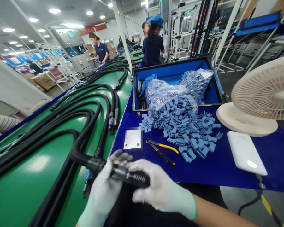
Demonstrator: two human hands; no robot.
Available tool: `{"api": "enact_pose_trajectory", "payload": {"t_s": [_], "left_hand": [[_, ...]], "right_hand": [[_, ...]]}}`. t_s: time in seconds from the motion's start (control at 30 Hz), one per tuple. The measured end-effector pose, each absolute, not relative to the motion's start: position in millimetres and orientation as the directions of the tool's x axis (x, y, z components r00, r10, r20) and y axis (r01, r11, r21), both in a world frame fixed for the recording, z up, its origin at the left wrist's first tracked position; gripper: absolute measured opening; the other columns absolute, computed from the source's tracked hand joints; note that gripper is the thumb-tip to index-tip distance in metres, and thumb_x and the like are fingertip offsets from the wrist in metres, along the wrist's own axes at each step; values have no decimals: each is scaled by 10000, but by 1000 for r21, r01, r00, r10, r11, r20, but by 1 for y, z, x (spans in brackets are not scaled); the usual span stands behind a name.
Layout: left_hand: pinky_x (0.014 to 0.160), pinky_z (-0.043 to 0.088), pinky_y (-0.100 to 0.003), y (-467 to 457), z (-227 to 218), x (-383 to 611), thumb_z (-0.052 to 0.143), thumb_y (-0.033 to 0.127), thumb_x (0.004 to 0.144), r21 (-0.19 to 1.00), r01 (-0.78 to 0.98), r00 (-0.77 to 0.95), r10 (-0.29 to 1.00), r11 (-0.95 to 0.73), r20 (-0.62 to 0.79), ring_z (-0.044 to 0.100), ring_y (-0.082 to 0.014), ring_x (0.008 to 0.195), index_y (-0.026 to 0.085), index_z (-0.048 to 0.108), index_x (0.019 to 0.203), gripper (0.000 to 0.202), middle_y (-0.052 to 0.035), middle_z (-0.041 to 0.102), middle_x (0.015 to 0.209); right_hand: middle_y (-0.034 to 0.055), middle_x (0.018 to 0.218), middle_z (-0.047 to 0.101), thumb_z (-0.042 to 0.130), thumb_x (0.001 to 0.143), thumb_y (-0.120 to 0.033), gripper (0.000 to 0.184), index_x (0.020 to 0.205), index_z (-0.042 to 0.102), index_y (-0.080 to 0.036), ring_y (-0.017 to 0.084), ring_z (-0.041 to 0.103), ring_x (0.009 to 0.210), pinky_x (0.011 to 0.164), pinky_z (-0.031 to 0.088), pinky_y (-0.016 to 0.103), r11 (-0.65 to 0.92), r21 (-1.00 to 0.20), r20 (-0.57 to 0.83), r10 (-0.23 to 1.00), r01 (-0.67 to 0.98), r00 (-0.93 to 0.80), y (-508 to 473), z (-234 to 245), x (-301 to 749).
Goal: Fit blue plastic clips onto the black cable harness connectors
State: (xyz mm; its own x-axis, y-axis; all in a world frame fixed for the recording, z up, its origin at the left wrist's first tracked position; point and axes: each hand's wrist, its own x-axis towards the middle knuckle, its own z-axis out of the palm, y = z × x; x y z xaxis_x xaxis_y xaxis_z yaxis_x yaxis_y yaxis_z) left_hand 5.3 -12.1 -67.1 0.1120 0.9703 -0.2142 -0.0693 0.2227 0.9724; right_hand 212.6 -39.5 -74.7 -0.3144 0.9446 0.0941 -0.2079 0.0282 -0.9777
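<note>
Both of my hands wear white gloves. My left hand point(106, 186) is wrapped around the black hose end point(123, 174), just past where the flexible hose point(79, 153) joins it. My right hand point(159, 186) closes on the free tip of the same hose end, thumb below and fingers above. A light, spring-like part shows along the tip, slightly blurred. Beyond my hands, yellow-and-black-handled pincers point(162, 148) lie on the blue work surface point(156, 170). A small white block point(133, 138) with two dark holes stands to their left.
Loose blue plastic clips point(186, 129) spill from a clear bag beside a blue bin point(175, 74). More black hoses point(49, 132) lie along the green conveyor point(11, 198) at left. A fan point(247, 121) and white power bank point(246, 151) stand right. Several people work farther back.
</note>
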Motion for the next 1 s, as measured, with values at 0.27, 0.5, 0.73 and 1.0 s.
{"api": "enact_pose_trajectory", "payload": {"t_s": [0.27, 0.5, 0.73, 1.0], "left_hand": [[491, 368, -222, 26, -30, -5, 709, 330, 937, 991, -128, -33, 999, 33, -38, 378, -80, 520, 176, 640, 1129, 256, 70, 398, 625], [475, 343, -230, 82, -6, 19, 733, 263, 850, 980, -40, 60, 979, -192, 195, 381, -77, 454, 145, 649, 1086, 277, 78, 431, 552], [468, 365, -240, 121, -18, 38, 736, 290, 840, 961, -36, 65, 959, -275, 277, 406, -85, 442, 136, 645, 1057, 281, 74, 468, 535], [488, 378, -246, 129, -36, 40, 719, 307, 865, 959, 19, 43, 959, -282, 281, 404, -93, 464, 144, 647, 1073, 274, 72, 483, 549]], "right_hand": [[226, 1269, 645, 440, 989, -129, 344, 1285, 613, -93, 341, 663, 1127, 988, 498, 466, 109, -475, 77, 994, 873, -82, 90, -58, 255], [184, 1130, 672, 464, 932, -87, 293, 1117, 686, -137, 321, 689, 1041, 903, 517, 404, 128, -239, 45, 992, 963, -121, 128, -76, 252], [165, 1100, 645, 457, 911, -99, 286, 1048, 703, -153, 277, 688, 903, 799, 505, 356, 184, -199, 37, 983, 963, -181, 109, -80, 262], [106, 994, 692, 575, 949, -295, 175, 1046, 669, -184, 279, 653, 967, 834, 435, 347, 283, -325, 107, 959, 902, -262, 88, -70, 258]]}}
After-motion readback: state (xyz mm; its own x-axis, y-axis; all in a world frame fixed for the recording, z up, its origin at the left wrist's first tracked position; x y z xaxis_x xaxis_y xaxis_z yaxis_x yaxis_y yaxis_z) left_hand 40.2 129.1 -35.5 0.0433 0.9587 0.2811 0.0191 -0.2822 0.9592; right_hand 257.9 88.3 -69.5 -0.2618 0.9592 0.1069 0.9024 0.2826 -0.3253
